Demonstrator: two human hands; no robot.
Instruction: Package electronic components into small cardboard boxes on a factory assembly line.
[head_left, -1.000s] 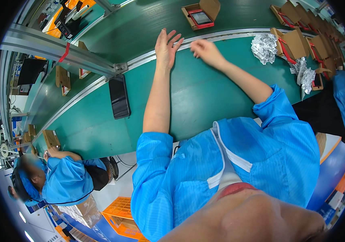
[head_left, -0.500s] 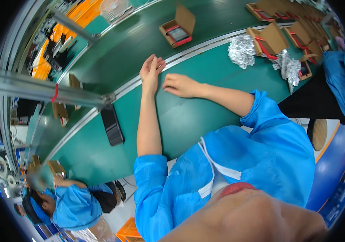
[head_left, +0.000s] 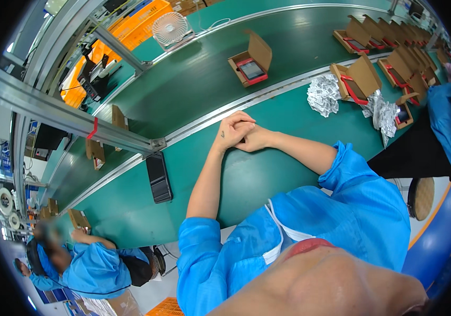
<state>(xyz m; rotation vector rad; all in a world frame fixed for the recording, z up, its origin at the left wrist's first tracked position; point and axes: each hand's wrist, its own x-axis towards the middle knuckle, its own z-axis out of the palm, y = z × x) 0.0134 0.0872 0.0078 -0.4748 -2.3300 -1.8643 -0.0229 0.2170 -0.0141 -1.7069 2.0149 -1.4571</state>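
Note:
My left hand (head_left: pixel 230 130) rests on my right hand (head_left: pixel 257 139) above the near strip of the green bench, its fingers closed over the right one. The right hand's fingers are mostly covered by the left, so their pose is hidden. Neither hand holds any object that I can see. Beyond them, on the far green belt, stands an open cardboard box (head_left: pixel 262 51) with a dark-screened device (head_left: pixel 251 69) in a red surround. To the left of my forearm lies a black folding case or device (head_left: pixel 159 178) on the bench.
A metal rail (head_left: pixel 204 122) divides belt and bench. Crumpled silvery wrap (head_left: pixel 324 96) and open boxes (head_left: pixel 360 79) stand at the right. Metal posts (head_left: pixel 78 113) rise at the left, near a white fan (head_left: pixel 171 29). Another person in blue (head_left: pixel 94 268) sits at lower left.
My hands were apart, the left one raised with its fingers extended. The left has now closed over the right. The whole view has shifted slightly.

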